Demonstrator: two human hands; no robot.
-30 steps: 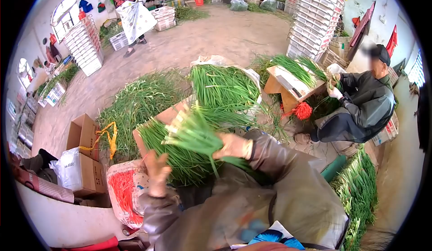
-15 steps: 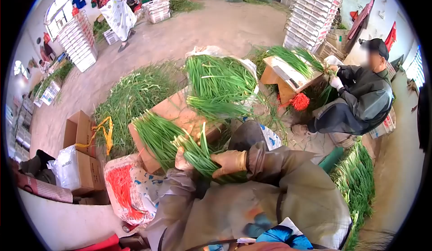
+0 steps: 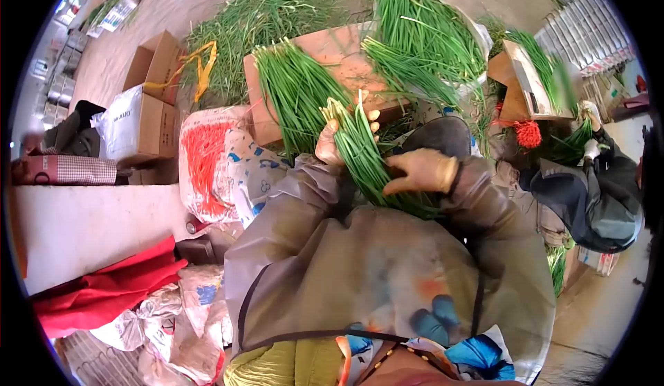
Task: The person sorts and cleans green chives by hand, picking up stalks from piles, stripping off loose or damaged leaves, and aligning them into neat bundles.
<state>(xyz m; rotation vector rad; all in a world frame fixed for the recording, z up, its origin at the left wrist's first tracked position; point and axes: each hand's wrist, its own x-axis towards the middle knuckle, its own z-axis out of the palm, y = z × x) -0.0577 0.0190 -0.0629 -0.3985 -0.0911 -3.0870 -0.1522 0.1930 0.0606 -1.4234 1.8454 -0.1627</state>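
Observation:
A bunch of long green stalks (image 3: 361,152) with pale ends lies across my lap, pale ends pointing up and away. My left hand (image 3: 330,142) is wrapped round it near the pale ends, fingertips showing on the far side. My gloved right hand (image 3: 423,171) rests against the green part lower down, its thumb and fingers apart. Just beyond, a larger pile of stalks (image 3: 297,92) lies on the left of a brown board (image 3: 335,47). A smaller bundle (image 3: 411,71) crosses the board's right side.
Loose greens (image 3: 266,16) cover the floor behind the board. A sack with red ties (image 3: 206,161) and an open carton (image 3: 155,116) stand at left. At right, a co-worker (image 3: 588,192) sits by a small wooden bench (image 3: 529,85). A large heap of stalks (image 3: 429,30) lies beyond the board.
The view has tilted down. The bunch, earlier swung up in my right hand, came down to my lap, where my left hand took hold near its pale ends. My right hand's fingers have loosened.

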